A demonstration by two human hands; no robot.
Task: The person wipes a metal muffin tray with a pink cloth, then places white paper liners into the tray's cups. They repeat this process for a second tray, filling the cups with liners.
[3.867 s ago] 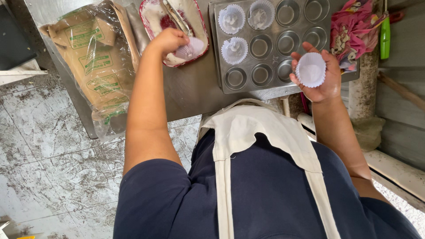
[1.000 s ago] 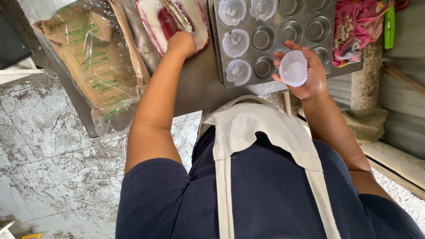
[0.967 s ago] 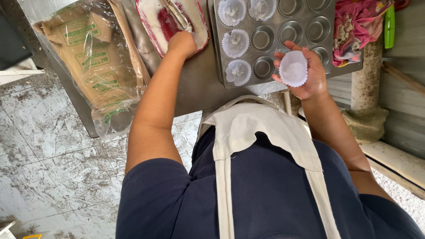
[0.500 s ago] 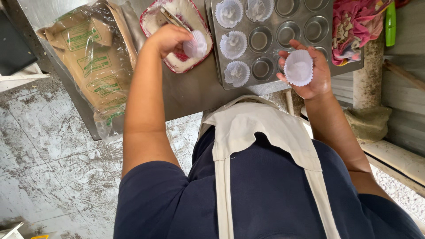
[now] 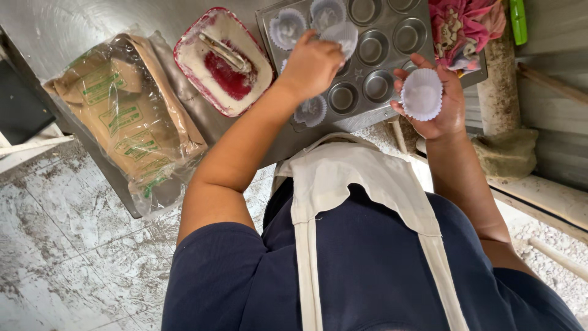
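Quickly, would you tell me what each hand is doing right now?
Left hand: closed on a paper liner over the muffin tray.
Right hand: holding a liner stack.

muffin tin [image 5: 392,67] cut off at top edge, left hand [image 5: 312,61] hiding some cups

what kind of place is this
Probably a small, rough baking workspace: a metal muffin tray on a steel worktable, paper liners in the right hand, and a bagged sack.
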